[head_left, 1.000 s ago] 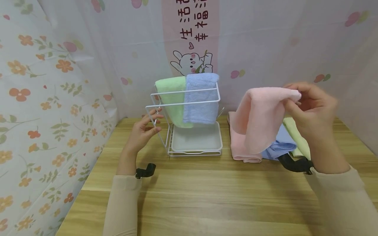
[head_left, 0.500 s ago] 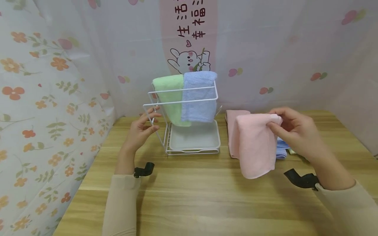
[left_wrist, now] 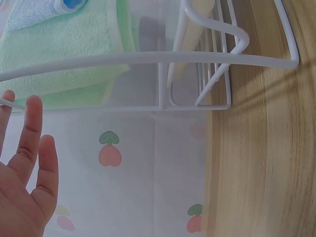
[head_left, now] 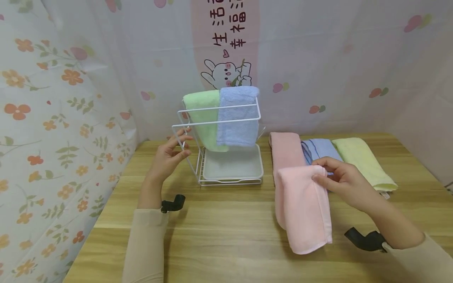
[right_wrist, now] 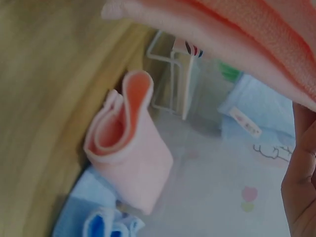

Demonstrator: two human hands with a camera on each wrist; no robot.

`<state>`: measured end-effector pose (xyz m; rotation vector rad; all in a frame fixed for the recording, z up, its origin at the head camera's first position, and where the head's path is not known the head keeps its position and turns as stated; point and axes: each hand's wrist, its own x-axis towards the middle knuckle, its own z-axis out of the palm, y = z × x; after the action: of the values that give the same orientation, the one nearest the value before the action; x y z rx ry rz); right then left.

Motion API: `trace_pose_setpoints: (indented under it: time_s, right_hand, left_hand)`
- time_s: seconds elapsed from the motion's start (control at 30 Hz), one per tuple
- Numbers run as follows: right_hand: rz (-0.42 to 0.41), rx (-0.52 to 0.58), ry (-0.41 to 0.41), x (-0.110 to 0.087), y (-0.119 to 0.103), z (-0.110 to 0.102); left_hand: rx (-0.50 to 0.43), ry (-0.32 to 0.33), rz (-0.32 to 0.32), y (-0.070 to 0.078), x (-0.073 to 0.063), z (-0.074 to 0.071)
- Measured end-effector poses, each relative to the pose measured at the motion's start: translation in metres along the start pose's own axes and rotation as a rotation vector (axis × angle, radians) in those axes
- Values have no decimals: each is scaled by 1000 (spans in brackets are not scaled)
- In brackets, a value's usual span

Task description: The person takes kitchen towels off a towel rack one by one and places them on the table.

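A folded pink towel [head_left: 304,208] hangs from my right hand [head_left: 341,182], which pinches its upper right corner between thumb and fingers. It hangs over the front part of the folded pink towel on the table [head_left: 287,147]. At the left side of a white wire rack [head_left: 216,123], my left hand [head_left: 170,155] holds a side bar with its thumb and fingertips. Three of that hand's fingers [left_wrist: 32,123] show in the left wrist view, fairly straight. A green towel [head_left: 202,102] and a blue towel [head_left: 238,133] drape side by side over the rack's top bars.
A pale tray [head_left: 233,165] sits in the rack's base. Right of the pink towel on the table lie a folded blue towel [head_left: 322,147] and a yellow towel [head_left: 364,161]. A patterned curtain [head_left: 318,59] hangs close behind, another along the left side.
My right hand has lowered the pink towel and brought it toward me and leftward, uncovering the blue and yellow towels on the table. The left hand stays on the rack.
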<state>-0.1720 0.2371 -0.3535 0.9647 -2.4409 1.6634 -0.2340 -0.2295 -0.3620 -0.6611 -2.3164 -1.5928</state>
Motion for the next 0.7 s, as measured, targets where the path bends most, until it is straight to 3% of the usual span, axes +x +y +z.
trace_pose_setpoints:
  time_s: [0.1, 0.2, 0.5, 0.7]
  right_hand:
    - [26, 40, -56, -5, 5, 3]
    - [64, 5, -71, -5, 12, 5]
    - [277, -120, -45, 0, 33, 1]
    - [308, -120, -34, 5, 49, 2]
  left_hand:
    - [6, -3, -4, 0, 0, 0]
    - [11, -1, -4, 0, 0, 0]
    - [5, -6, 2, 1, -1, 2]
    - [-6, 0, 22, 0, 0, 1]
